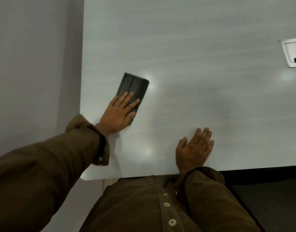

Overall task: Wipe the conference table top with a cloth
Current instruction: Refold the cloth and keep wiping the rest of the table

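Both palms lie flat on the pale conference table top, my left hand pressing straight fingers onto the dark folded cloth near the table's left edge, my right hand open and empty by the near edge.

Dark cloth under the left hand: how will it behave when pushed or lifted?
Probably slides easily: the cloth lies flat on a glossy table that shows light reflections. Likely floppy if lifted: it looks folded into a thin, creased rectangle, and the left hand presses it with straight fingers. Probably light, so its free far end may curl.
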